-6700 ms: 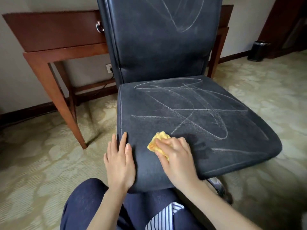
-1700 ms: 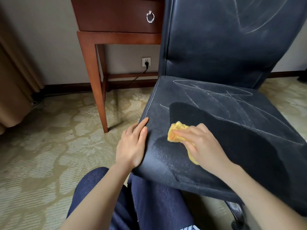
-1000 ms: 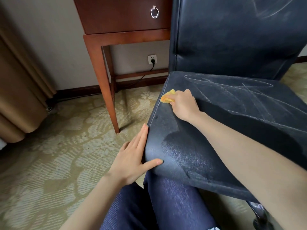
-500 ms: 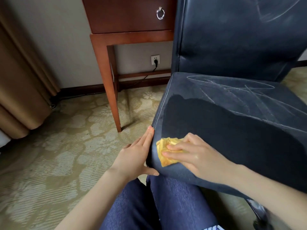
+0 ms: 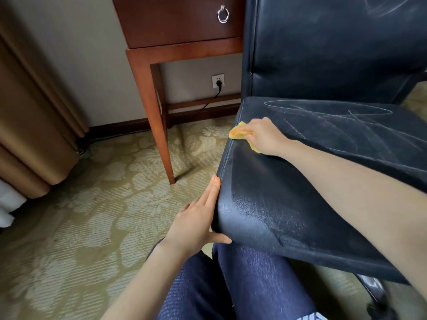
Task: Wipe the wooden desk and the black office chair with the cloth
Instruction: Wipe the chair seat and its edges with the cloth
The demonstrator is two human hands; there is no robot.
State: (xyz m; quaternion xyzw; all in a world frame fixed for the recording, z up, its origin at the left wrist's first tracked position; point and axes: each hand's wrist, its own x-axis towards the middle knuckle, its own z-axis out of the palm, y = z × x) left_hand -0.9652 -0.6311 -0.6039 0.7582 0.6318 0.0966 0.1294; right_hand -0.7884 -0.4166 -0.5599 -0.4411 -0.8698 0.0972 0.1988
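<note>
Cloth [image 5: 238,133] sits gripped in right fingers [image 5: 249,128] on chair seat [image 5: 300,204]; left fingers [image 5: 211,195] straight, touching its edge.

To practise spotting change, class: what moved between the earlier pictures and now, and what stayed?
The right hand, gripping the yellow cloth, slid along the seat from near corner back up the left edge. Chalk scribbles survive only at the back; the front ones are wiped off. The left hand still braces the front corner.

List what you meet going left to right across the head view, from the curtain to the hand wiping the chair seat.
In order: curtain → wooden desk leg → wall socket → yellow cloth → right hand.
</note>
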